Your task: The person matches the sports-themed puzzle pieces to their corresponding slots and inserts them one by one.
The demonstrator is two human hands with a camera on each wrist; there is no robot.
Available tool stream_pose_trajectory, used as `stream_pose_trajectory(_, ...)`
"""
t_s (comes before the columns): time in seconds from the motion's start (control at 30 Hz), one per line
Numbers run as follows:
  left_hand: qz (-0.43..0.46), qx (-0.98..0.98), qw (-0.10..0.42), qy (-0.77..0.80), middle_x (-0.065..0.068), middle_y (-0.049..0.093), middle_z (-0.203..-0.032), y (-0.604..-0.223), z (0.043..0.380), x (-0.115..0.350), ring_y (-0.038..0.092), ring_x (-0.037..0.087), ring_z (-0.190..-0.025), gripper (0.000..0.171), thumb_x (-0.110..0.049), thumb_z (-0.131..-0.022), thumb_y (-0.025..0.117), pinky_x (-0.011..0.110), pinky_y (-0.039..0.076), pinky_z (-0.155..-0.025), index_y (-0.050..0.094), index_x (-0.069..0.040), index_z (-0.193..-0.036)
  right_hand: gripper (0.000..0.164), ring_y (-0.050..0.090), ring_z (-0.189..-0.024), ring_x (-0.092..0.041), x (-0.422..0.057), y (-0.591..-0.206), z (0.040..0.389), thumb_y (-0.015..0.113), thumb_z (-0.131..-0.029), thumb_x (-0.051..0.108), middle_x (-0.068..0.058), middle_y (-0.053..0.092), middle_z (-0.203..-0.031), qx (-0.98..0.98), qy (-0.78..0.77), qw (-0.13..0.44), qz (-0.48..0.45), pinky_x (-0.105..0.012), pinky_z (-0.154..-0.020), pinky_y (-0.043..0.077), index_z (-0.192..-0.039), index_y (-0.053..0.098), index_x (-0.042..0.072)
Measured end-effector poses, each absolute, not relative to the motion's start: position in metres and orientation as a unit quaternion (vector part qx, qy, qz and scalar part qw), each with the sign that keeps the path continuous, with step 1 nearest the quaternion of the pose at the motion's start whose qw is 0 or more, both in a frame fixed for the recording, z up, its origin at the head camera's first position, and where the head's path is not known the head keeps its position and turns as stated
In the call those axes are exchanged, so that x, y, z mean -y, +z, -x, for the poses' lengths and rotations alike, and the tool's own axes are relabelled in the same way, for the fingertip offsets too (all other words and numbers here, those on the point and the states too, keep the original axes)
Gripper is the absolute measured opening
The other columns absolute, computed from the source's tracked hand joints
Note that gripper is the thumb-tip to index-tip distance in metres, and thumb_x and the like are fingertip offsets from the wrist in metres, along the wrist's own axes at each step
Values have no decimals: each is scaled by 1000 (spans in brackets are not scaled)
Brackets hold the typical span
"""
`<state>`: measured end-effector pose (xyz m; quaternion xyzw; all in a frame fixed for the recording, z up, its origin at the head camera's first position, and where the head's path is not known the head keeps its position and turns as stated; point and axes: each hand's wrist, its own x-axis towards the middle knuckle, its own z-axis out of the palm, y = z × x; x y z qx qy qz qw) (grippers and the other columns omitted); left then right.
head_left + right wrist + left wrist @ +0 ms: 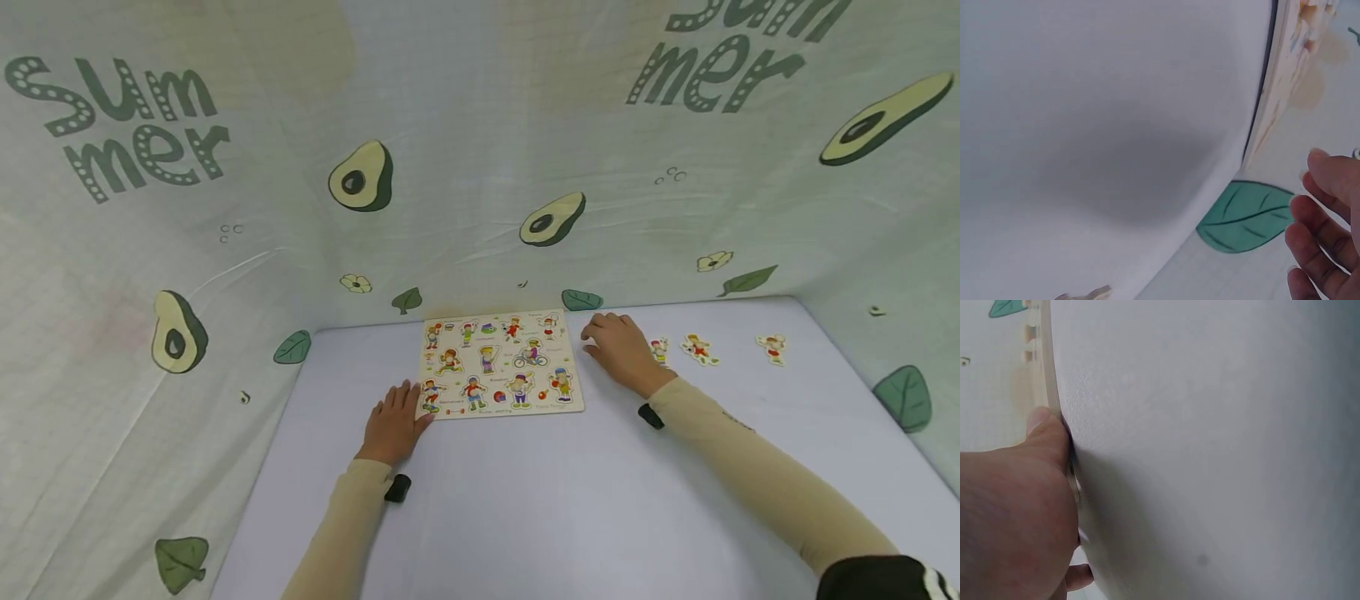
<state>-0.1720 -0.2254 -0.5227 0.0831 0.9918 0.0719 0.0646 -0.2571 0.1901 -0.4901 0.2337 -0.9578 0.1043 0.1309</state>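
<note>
A wooden puzzle board [495, 335] with cartoon figures of children at sports lies against the back of the table. My left hand [393, 423] rests at its front left corner. In the left wrist view, the thumb [1041, 428] touches the board's edge, with other fingers partly hidden below. Beside the board's right edge is my right hand [621, 352], its fingers loosely bent. The right wrist view shows nothing between those fingers [1310, 250]. Just right of this hand lies a puzzle piece [659, 351], partly covered by it, with a footballer piece [699, 349] beyond.
Farther right on the white table [525, 500] lies another figure piece [772, 349]. A pale cloth [450, 167] printed with avocados and leaves hangs behind and along both sides.
</note>
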Motion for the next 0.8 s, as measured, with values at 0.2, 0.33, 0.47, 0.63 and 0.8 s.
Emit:
stream_pose_trajectory(0.2,-83,-992,68,71,28,34,-166,-523,173,225,31,50,-154,67,-38,-111,55,67,33,-121,37,2,-161,18,66,-102,-36,-221,-493,251,85,-89,6,-14,71,-107,963,102,133,-211,-53,-96,51,-104,77,1)
stream_pose_trajectory(0.33,-82,-992,68,70,28,34,-166,-523,171,224,31,50,-154,67,-38,-110,55,67,33,-121,37,2,-161,19,66,-102,-38,-240,-497,247,85,-88,4,-16,71,-107,966,97,134,-200,-55,-95,51,-104,77,0)
stream_pose_trajectory(0.47,-82,-992,68,68,28,34,-166,-523,171,225,31,49,-154,68,-39,-110,55,67,33,-121,37,2,-160,20,66,-103,-40,-259,-503,244,84,-88,2,-17,72,-108,967,103,136,-189,-57,-93,50,-106,76,-2)
stream_pose_trajectory(0.63,-82,-992,71,70,28,34,-167,-522,171,224,31,50,-154,66,-38,-111,55,67,33,-121,37,3,-160,19,65,-103,-43,-278,-507,239,80,-89,1,-19,71,-107,972,113,124,-167,-59,-93,48,-108,75,-2)
stream_pose_trajectory(0.8,-83,-992,65,73,28,36,-165,-521,172,224,32,50,-153,65,-36,-110,57,67,34,-120,39,3,-159,21,65,-103,-45,-290,-510,237,80,-89,2,-21,71,-107,977,111,109,-147,-63,-93,48,-109,74,-2)
